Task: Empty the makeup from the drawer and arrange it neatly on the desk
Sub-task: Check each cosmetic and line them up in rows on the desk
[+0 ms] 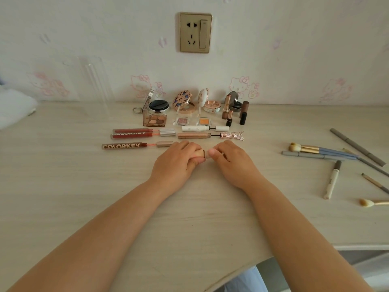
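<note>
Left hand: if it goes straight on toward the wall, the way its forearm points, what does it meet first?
Probably the rose-gold mascara tube, lying crosswise just beyond the left hand. Depth is unclear, and the hand might pass above it.

Rear wall (273, 39): pale wallpaper, faint pink cartoon-cat motifs along lower band, small lilac marks higher up. Gold-coloured socket plate (195, 32) mounted centre wall, two outlets plus rocker switch on right side. Bench (63, 186): light wood-grain laminate, butts against wall, front edge curves inward at lower right. Clear acrylic panel (94, 81) stands upright at rear left of bench. White fabric (14, 110) at far left edge. Lighting soft, even, no hard shadows.
</note>
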